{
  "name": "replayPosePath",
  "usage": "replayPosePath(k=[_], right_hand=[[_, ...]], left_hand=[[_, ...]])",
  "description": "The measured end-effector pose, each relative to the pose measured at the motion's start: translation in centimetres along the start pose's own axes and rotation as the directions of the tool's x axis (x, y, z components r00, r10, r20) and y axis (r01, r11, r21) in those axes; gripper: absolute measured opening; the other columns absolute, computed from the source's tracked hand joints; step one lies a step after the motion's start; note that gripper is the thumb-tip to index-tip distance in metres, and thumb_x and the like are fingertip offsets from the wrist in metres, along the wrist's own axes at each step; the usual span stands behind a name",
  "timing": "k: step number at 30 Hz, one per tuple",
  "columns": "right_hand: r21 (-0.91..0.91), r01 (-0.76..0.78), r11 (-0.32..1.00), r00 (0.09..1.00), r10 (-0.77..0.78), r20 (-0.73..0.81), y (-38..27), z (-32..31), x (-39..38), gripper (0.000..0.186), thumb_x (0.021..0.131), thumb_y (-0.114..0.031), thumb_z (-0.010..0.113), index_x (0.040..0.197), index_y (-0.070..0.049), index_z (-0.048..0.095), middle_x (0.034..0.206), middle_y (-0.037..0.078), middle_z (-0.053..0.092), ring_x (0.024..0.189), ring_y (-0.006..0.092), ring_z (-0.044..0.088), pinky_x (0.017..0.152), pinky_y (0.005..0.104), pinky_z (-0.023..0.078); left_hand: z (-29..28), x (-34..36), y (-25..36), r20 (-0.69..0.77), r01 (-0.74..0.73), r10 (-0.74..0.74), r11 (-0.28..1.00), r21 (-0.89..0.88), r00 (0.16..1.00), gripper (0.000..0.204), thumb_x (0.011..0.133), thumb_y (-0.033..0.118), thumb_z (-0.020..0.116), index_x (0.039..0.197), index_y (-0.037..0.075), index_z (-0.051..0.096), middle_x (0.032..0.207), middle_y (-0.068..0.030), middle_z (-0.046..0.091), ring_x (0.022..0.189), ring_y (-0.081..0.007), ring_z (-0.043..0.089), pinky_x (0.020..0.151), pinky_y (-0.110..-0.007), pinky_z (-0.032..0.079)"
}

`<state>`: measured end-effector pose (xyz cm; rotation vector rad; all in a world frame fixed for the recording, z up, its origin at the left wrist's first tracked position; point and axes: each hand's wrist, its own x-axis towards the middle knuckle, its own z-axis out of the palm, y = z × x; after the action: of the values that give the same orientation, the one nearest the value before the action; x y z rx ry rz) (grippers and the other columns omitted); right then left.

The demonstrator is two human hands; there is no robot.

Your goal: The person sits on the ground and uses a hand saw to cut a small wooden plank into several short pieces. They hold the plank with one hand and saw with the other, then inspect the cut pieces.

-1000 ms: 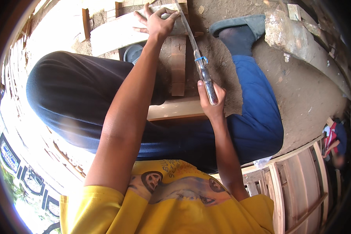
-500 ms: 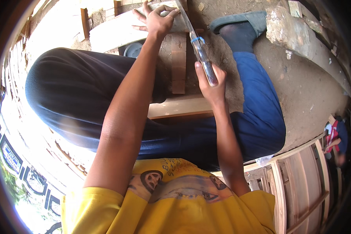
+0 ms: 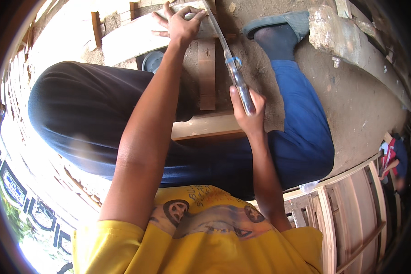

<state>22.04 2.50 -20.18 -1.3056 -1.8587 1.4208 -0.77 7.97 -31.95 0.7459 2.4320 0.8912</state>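
My left hand (image 3: 181, 26) lies on a pale, weathered plank (image 3: 125, 34) at the top, fingers spread, with thumb and forefinger beside the blade of a long handsaw (image 3: 220, 37). My right hand (image 3: 249, 107) grips the saw's shiny handle, which has a blue tie where it meets the blade. The blade runs up across the plank's right part. Below the plank are a short wooden block (image 3: 207, 86) and a grey round container (image 3: 151, 63), partly hidden by my left forearm. A light board (image 3: 205, 123) lies between my bent legs.
A sandaled foot (image 3: 276, 32) rests on the dirt ground. A large rough timber piece (image 3: 333, 39) lies at the upper right. Wooden frames (image 3: 351, 214) stand at the lower right, near another person (image 3: 392, 160) in dark blue and red. More timber lines the bright left side.
My right hand and saw moved up the picture, then back down slightly, ending a little higher than a second ago. My left hand stays on the plank.
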Motion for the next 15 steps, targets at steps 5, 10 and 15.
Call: replayPosePath(k=[5,10,15], right_hand=[[-0.017,-0.01,1.0,0.999,0.01,0.03,0.0,1.0,1.8,0.019,0.088,-0.01,0.064,0.072,0.0,0.058,0.051,0.007,0.048,0.047,0.0105,0.047,0.045,0.0317,0.036],[0.024,-0.025,0.999,1.0,0.025,0.005,0.1,0.5,0.1,0.022,0.089,-0.013,0.064,0.072,-0.001,0.057,0.051,0.006,0.048,0.046,0.0099,0.046,0.045,0.0318,0.036],[0.075,-0.072,0.995,0.997,0.073,-0.01,0.1,2.2,1.8,0.025,0.09,-0.017,0.063,0.071,-0.002,0.057,0.051,0.005,0.047,0.047,0.009,0.047,0.045,0.0318,0.036]], left_hand=[[0.2,0.6,-0.2,-0.015,-0.007,0.006,1.0,-0.019,1.0,0.03,0.075,0.048,0.074,0.093,0.024,0.074,0.154,-0.0158,0.017,0.144,-0.0362,-0.013,0.108,-0.063,-0.012],[-0.7,0.0,-0.3,0.112,0.047,-0.045,0.999,-0.018,0.993,0.032,0.074,0.051,0.074,0.096,0.027,0.074,0.159,-0.0101,0.008,0.142,-0.0389,-0.019,0.105,-0.071,-0.008],[-1.1,0.8,0.2,0.102,0.013,-0.011,1.0,-0.019,0.995,0.034,0.073,0.055,0.073,0.095,0.029,0.074,0.159,-0.0105,0.008,0.142,-0.0399,-0.02,0.104,-0.07,-0.013]])
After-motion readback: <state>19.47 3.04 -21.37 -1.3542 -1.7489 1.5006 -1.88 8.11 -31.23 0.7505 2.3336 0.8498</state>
